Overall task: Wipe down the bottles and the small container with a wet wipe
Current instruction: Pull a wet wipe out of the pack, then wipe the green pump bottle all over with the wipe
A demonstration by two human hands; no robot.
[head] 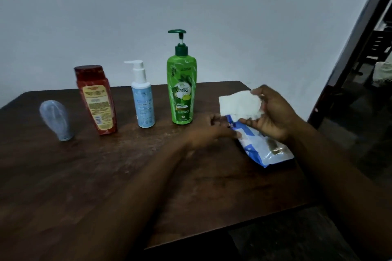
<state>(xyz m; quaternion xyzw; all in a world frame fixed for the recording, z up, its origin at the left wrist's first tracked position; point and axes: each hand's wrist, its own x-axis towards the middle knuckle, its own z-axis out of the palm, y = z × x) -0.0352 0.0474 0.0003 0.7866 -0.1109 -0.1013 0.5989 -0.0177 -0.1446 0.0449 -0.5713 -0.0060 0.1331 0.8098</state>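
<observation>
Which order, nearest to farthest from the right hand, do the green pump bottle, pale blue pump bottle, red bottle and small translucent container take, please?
From the right hand:
1. Green plastic pump bottle, just left.
2. Pale blue bottle with white pump, mid-row.
3. Red plastic bottle, further left.
4. Small translucent rounded container, far left.

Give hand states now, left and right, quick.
Left hand: at the blue-and-white plastic wipe pack, blurred, grip cannot be told.
Right hand: pinching the white wet wipe.
</observation>
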